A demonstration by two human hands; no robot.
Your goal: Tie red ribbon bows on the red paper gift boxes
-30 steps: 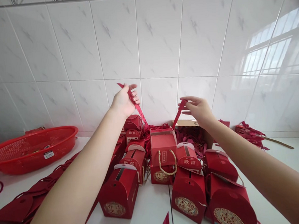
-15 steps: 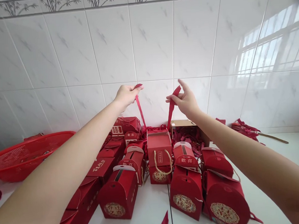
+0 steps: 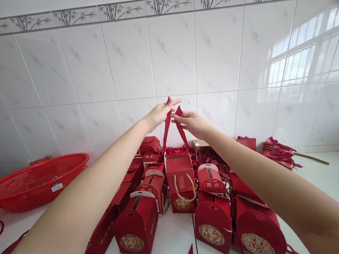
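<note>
In the head view a red ribbon (image 3: pixel 166 132) rises in two strands from behind a red gift box (image 3: pixel 179 171) with a twisted gold rope handle (image 3: pixel 176 187). My left hand (image 3: pixel 161 114) pinches one strand near its end, fingers pointing right. The other strand is pinched by my right hand (image 3: pixel 192 123), thumb against fingers. Both hands are close together above the box, and the strands form a narrow upside-down V. Where the ribbon starts behind the box is hidden.
More red gift boxes (image 3: pixel 136 225) stand left and right. A red plastic basket (image 3: pixel 72 161) is at the left. Behind, a cardboard box (image 3: pixel 199 143) holds red ribbon pieces. A ribbon bundle (image 3: pixel 277 151) lies far right. White tiled wall (image 3: pixel 225 52) closes the back.
My hands have come together from a wide spread: the left moved right, the right moved left, bringing the two ribbon ends nearly into contact. The view has tilted slightly up.
</note>
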